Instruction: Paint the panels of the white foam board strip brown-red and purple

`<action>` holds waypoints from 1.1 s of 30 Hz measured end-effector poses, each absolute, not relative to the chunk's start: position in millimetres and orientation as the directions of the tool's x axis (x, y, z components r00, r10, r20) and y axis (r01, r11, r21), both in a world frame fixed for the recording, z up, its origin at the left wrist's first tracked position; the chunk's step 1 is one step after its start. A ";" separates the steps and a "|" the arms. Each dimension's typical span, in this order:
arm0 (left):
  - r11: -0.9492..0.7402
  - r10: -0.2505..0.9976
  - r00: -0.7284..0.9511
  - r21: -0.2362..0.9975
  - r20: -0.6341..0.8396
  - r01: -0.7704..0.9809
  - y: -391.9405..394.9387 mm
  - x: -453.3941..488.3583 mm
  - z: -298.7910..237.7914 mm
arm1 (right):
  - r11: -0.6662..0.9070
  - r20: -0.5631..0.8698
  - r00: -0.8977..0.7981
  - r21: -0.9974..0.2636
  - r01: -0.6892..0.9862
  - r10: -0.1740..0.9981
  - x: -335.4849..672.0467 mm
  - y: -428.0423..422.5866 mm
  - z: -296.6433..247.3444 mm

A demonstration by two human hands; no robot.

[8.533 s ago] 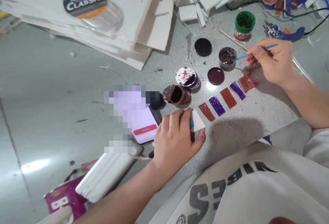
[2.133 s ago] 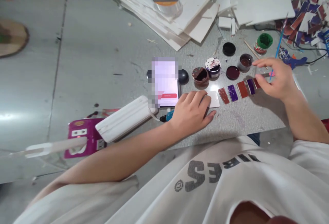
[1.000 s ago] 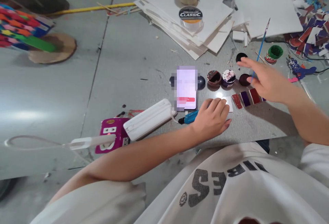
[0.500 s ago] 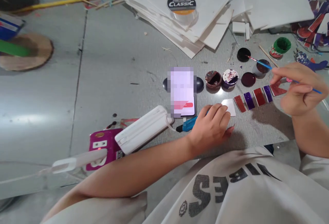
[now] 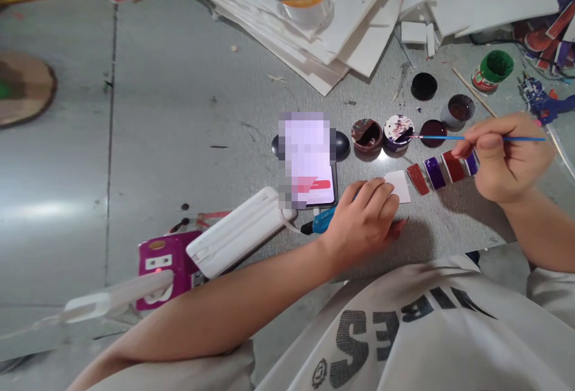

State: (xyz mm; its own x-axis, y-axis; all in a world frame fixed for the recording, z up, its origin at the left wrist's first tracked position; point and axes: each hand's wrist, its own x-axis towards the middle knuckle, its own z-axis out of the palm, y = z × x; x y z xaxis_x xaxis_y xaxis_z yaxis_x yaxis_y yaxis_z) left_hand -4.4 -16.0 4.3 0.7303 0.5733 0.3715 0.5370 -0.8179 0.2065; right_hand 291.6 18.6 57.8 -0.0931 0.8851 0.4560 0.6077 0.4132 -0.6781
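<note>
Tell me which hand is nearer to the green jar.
Right. The right hand, with the blue brush, is on the person's side of the green jar; the left hand is farther away, leftward, at the white piece.

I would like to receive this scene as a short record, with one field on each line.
Left hand: fingers over the white piece's edge, palm partly covering the blue tool
Right hand: holding the brush
Brush tip: at the white-topped jar's opening; contact unclear
Painted pieces: red and purple in a row, one partly hidden by the right hand
Other open containers: brown jar, grey cup, green jar
</note>
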 end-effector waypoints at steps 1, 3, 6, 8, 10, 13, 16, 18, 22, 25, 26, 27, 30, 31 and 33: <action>-0.817 0.574 0.730 0.206 0.372 0.538 -15.7 -4.3 4.8 | 0.420 0.489 -0.058 -0.675 0.607 0.871 287.6 18.1 58.7; -0.818 0.572 0.730 0.201 0.374 0.538 -15.1 -4.2 5.8 | 0.435 0.543 0.002 -0.676 0.594 0.840 279.0 17.6 60.6; -0.818 0.574 0.734 0.203 0.363 0.539 -14.5 -4.6 5.8 | 0.445 0.561 0.017 -0.674 0.590 0.828 270.1 19.3 61.5; -0.814 0.580 0.735 0.211 0.352 0.542 -14.3 -5.0 4.9 | 0.443 0.563 0.000 -0.651 0.616 0.826 268.2 21.8 60.4; -0.811 0.585 0.735 0.218 0.345 0.543 -14.0 -5.4 4.1 | 0.435 0.557 -0.017 -0.628 0.645 0.830 268.1 24.5 58.4; -0.810 0.586 0.739 0.217 0.330 0.545 -13.6 -6.0 4.3 | 0.415 0.533 -0.029 -0.622 0.664 0.846 268.3 27.3 55.7; -0.813 0.581 0.746 0.199 0.324 0.547 -13.0 -6.1 5.2 | 0.400 0.505 -0.036 -0.637 0.659 0.863 266.9 28.3 54.7; -0.814 0.579 0.746 0.188 0.330 0.549 -12.7 -5.9 5.4 | 0.404 0.497 -0.032 -0.664 0.629 0.867 265.6 28.7 54.6; -0.818 0.572 0.740 0.182 0.353 0.546 -12.2 -5.5 5.9 | 0.416 0.513 -0.007 -0.689 0.594 0.859 264.9 30.5 53.6; -0.815 0.577 0.742 0.188 0.342 0.547 -12.2 -5.6 7.0 | 0.404 0.501 -0.021 -0.672 0.621 0.865 265.8 32.4 51.7; -0.813 0.580 0.742 0.189 0.336 0.550 -12.3 -5.7 7.3 | 0.401 0.498 -0.024 -0.668 0.627 0.867 265.9 33.0 51.1; -0.813 0.581 0.742 0.189 0.333 0.551 -12.5 -5.9 7.6 | 0.400 0.498 -0.024 -0.667 0.629 0.867 265.9 33.4 50.7; -0.811 0.584 0.740 0.189 0.334 0.554 -13.1 -6.1 8.0 | 0.415 0.507 -0.019 -0.682 0.603 0.862 264.4 34.6 50.9; -0.809 0.587 0.740 0.195 0.329 0.555 -13.2 -6.1 7.9 | 0.416 0.507 -0.011 -0.694 0.587 0.862 263.6 35.0 51.4; -0.804 0.594 0.739 0.211 0.318 0.556 -13.4 -6.1 7.6 | 0.416 0.510 0.027 -0.730 0.543 0.860 262.6 36.1 52.9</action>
